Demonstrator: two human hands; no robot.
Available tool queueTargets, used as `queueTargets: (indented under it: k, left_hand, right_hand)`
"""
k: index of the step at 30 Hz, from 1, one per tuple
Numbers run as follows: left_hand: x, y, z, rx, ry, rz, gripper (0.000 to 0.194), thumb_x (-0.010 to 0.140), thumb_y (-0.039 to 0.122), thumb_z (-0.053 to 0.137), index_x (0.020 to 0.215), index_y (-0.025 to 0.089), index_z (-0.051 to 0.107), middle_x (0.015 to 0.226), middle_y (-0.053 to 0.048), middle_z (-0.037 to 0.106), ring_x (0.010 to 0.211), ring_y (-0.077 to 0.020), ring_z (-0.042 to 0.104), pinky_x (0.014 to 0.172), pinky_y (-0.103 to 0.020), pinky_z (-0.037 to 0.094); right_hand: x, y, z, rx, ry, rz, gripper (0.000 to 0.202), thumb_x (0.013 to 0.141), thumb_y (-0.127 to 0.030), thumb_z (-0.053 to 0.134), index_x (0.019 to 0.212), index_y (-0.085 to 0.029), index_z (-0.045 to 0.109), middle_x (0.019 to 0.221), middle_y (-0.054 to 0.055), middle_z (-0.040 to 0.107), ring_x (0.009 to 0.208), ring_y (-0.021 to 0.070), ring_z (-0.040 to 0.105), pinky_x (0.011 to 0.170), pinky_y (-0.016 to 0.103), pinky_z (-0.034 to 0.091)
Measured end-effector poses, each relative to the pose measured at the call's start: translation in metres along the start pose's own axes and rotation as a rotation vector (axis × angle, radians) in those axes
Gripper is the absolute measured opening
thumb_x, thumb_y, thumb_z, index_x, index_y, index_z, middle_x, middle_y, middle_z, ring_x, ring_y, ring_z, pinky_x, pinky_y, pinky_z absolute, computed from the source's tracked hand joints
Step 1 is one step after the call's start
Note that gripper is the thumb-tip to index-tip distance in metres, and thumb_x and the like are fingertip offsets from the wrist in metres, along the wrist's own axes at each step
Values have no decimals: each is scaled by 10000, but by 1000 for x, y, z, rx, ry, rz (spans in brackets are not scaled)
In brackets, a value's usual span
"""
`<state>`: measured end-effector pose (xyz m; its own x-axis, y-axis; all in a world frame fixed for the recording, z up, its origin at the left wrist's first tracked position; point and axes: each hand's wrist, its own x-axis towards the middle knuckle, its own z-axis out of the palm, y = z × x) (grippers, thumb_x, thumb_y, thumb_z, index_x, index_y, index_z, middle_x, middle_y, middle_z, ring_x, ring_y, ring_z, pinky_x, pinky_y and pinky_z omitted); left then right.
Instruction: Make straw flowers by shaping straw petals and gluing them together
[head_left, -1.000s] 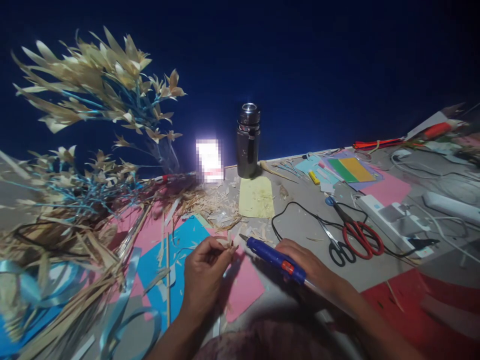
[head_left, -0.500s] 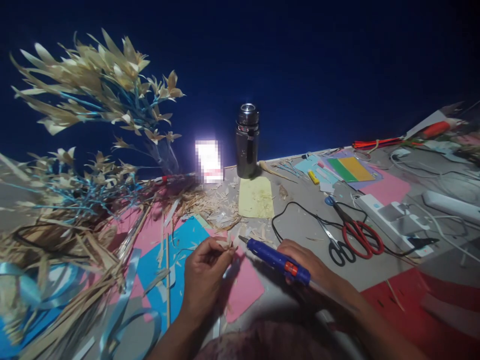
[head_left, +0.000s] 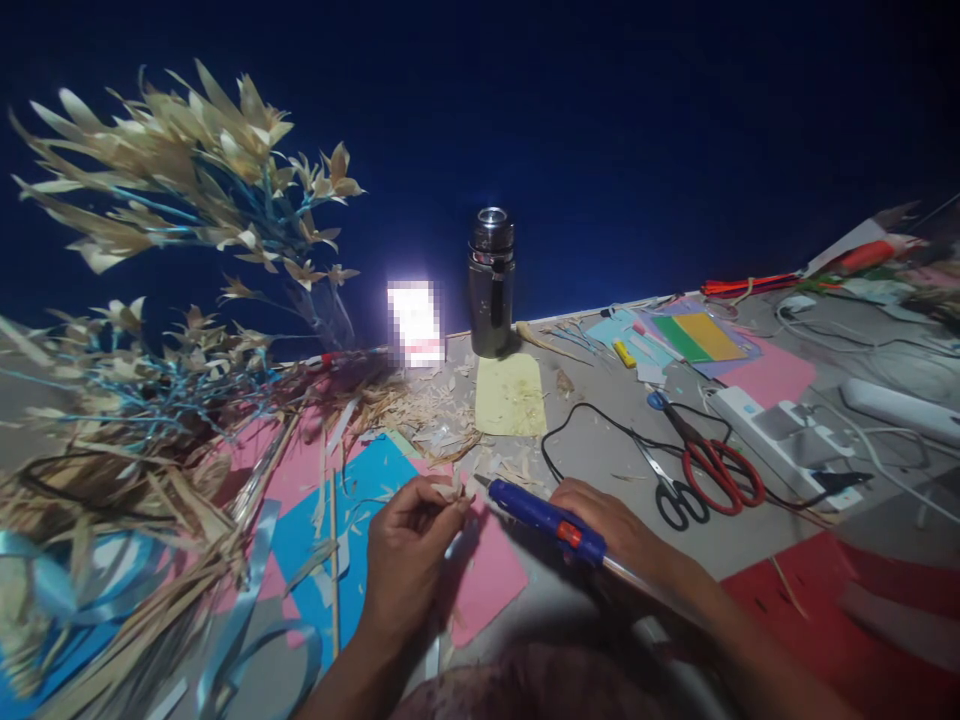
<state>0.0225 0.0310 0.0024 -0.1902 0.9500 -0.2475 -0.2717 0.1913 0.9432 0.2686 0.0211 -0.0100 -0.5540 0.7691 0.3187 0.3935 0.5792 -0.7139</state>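
Observation:
Near the middle, my left hand (head_left: 414, 545) pinches a small pale piece of dried husk (head_left: 452, 492), shaped like a petal; the fingers cover part of it. My right hand (head_left: 600, 525) is wrapped round a blue glue gun (head_left: 536, 515) with a red switch. Its nozzle points left and lies very close to the husk piece; whether they touch I cannot tell. A clear glue stick (head_left: 637, 580) sticks out of its rear end. Under my hands are pink paper (head_left: 491, 580) and blue paper (head_left: 300, 540).
A dark flask (head_left: 492, 290) stands at the back behind a yellow sheet (head_left: 511, 395). Black-handled scissors (head_left: 679, 503) and red-handled scissors (head_left: 724, 475) lie right, by a power strip (head_left: 784, 440) and cables. Husk flowers on blue stems (head_left: 225, 190), dried strips (head_left: 150, 620) and ribbon (head_left: 255, 600) crowd the left.
The glue gun has shifted slightly left, its nozzle closer to the husk piece. My left hand stays almost where it was.

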Motion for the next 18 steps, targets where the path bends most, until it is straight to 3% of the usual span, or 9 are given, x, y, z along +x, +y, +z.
queueTargets:
  k: [4,9,13,18]
  left_hand:
    - [-2,0,1,11,5,9,311,595,279,922,652,181,632,746,7,662,662,-137,628,664,-311,624]
    - [-2,0,1,34,-1,15,299,612,281,909,646,180,630,743,5,652,681,-143,620,654,-311,616]
    - [-2,2,-2,72,-17,48,269,650,258,887,643,183,629,737,15,636,683,-128,589,643,-263,583]
    - [-1,3,-3,56,-48,8,257,670,232,888,656,182,636,710,26,646,670,-112,593,610,-211,527]
  right_hand:
    - [-2,3,1,-15,43,8,173,1055,-331,429,1060,-203,546,906,65,615,795,206,574,687,304,454]
    - [-2,2,2,-8,-13,-1,112,1041,-254,454,1092,-209,542,946,63,629,828,205,591,711,305,467]
    - [-3,7,-4,-159,-23,78,178,996,-167,463,1148,-203,549,1022,99,638,918,244,588,790,359,478]
    - [-8,29,-16,-322,-68,118,270,974,-167,515,1238,-192,566,1146,143,647,1043,293,579,906,441,487]
